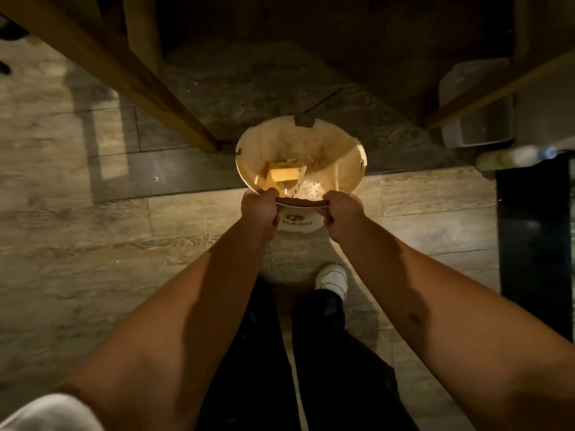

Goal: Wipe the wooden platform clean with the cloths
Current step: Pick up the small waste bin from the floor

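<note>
Head view, frame centre: our left hand [260, 209] and right hand [343, 214] each grip closed on the round cream plastic bucket's [336, 147] near rim; probably fetching supplies, cloths next.

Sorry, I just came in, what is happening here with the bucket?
A person stands over a white bucket on the wood-look floor. The left hand and right hand both grip its near rim. Inside lie a yellow block and some pale scraps. No cloth shows, and no wiping is under way. Wooden beams run above the floor.
</note>
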The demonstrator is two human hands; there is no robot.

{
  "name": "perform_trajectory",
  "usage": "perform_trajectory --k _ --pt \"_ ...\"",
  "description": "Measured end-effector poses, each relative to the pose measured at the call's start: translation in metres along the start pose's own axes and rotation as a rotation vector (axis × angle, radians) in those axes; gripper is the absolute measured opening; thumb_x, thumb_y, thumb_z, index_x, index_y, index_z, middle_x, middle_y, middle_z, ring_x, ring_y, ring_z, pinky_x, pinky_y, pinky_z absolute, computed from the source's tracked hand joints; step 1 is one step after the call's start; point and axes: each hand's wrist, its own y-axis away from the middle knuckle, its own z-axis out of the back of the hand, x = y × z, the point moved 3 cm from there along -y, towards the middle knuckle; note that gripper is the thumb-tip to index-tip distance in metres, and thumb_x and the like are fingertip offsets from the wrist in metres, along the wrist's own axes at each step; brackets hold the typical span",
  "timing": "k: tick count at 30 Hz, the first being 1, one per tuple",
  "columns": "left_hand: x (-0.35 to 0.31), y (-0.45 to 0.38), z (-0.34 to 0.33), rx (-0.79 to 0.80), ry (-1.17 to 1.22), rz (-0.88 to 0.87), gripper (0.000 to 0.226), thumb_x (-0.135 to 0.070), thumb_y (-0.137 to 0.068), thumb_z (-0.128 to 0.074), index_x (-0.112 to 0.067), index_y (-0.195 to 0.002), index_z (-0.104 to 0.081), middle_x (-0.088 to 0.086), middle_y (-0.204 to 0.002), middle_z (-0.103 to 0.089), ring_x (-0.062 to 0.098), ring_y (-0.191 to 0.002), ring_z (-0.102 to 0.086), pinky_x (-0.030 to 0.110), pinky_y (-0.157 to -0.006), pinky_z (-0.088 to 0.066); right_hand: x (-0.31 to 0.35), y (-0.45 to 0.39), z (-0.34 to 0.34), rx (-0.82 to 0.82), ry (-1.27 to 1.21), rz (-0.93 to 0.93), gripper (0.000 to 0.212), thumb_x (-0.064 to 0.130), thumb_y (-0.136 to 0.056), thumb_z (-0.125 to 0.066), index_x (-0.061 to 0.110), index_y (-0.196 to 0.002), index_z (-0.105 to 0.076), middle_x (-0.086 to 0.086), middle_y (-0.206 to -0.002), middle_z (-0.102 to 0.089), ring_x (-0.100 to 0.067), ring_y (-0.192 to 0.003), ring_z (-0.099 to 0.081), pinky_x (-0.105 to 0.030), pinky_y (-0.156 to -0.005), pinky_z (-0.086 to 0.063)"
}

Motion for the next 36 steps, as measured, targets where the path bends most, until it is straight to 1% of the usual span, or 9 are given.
perform_trajectory --k 4,9,13,16,19,22,28,32,36 --pt "-0.008 0.062 0.002 -0.071 0.083 -0.021 0.029 -0.01 -0.083 -0.067 0.0 -0.11 -0.061 0.015 -0.079 -0.06 0.022 -0.058 -0.058 0.034 -0.057 -0.047 0.01 0.064 0.019 -0.028 -0.074 -0.023 0.008 0.008 -0.086 -0.056 0.012 -0.092 -0.06 -0.012 -0.072 -0.062 -0.019 -0.061 -0.056 -0.027 -0.049 -0.038" --pt "-0.007 0.152 0.004 -0.002 0.113 0.091 0.051 -0.032 -0.081 -0.081 -0.008 -0.122 -0.062 0.018 -0.111 -0.068 0.035 -0.097 -0.068 0.045 -0.077 -0.06 0.023 0.154 0.056 -0.029 -0.149 0.005 0.01 0.003 -0.085 -0.058 0.009 -0.092 -0.061 -0.012 -0.07 -0.056 -0.017 -0.049 -0.048 -0.022 -0.042 -0.037" --pt "-0.011 0.234 0.017 0.014 0.117 0.071 0.059 -0.039 -0.085 -0.076 -0.007 -0.132 -0.058 0.018 -0.121 -0.068 0.033 -0.1 -0.069 0.025 -0.046 -0.053 0.038 0.239 0.085 0.005 -0.149 0.065 0.03 0.0 -0.084 -0.06 0.01 -0.112 -0.063 -0.016 -0.089 -0.066 -0.021 -0.059 -0.057 -0.025 -0.043 -0.042" --pt "-0.022 0.293 0.027 0.028 0.152 0.067 0.056 -0.043 -0.086 -0.074 0.005 -0.115 -0.067 0.026 -0.099 -0.072 0.034 -0.074 -0.072 0.032 -0.049 -0.055 0.052 0.294 0.105 0.053 -0.133 0.124 0.036 -0.004 -0.082 -0.06 0.01 -0.115 -0.065 -0.016 -0.098 -0.071 -0.03 -0.077 -0.069 -0.037 -0.061 -0.058" --pt "-0.034 0.338 0.031 0.038 0.173 0.07 0.036 -0.031 -0.092 -0.069 -0.001 -0.109 -0.065 0.018 -0.073 -0.065 0.015 -0.035 -0.051 0.017 -0.033 -0.032 0.068 0.339 0.122 0.09 -0.108 0.136 0.032 -0.005 -0.082 -0.06 0.007 -0.11 -0.067 -0.018 -0.095 -0.073 -0.034 -0.079 -0.072 -0.045 -0.075 -0.059" --pt "-0.046 0.371 0.035 -0.054 0.266 0.051 0.034 -0.023 -0.091 -0.067 -0.008 -0.12 -0.064 0.022 -0.104 -0.072 0.018 -0.056 -0.062 0.021 -0.038 -0.044 0.075 0.369 0.136 0.14 -0.076 0.142 0.028 -0.002 -0.082 -0.063 0.009 -0.108 -0.068 -0.015 -0.091 -0.074 -0.032 -0.08 -0.073 -0.051 -0.076 -0.061" --pt "-0.067 0.408 0.043 -0.122 0.392 -0.009 0.029 -0.017 -0.09 -0.068 -0.014 -0.118 -0.064 0.016 -0.106 -0.071 0.033 -0.082 -0.071 0.031 -0.046 -0.055 0.076 0.405 0.148 0.194 -0.03 0.081 0.021 0.014 -0.092 -0.067 0.009 -0.111 -0.064 -0.005 -0.066 -0.069 -0.008 -0.051 -0.065 -0.017 -0.036 -0.036" --pt "-0.085 0.401 0.049 -0.119 0.387 0.025 0.037 -0.013 -0.089 -0.068 -0.017 -0.126 -0.061 0.014 -0.114 -0.069 0.033 -0.093 -0.069 0.039 -0.061 -0.06 0.094 0.407 0.147 0.202 0.206 0.012 0.022 0.032 -0.097 -0.06 0.012 -0.104 -0.063 -0.002 -0.073 -0.068 -0.01 -0.061 -0.068 -0.017 -0.042 -0.038" --pt "-0.107 0.394 0.054 -0.077 0.417 0.03 0.027 -0.012 -0.093 -0.066 -0.018 -0.119 -0.06 0.012 -0.114 -0.068 0.031 -0.095 -0.068 0.035 -0.047 -0.057 0.128 0.405 0.146 0.258 0.614 -0.008 0.031 0.047 -0.096 -0.054 0.017 -0.098 -0.062 -0.002 -0.079 -0.069 -0.015 -0.067 -0.068 -0.022 -0.053 -0.039"
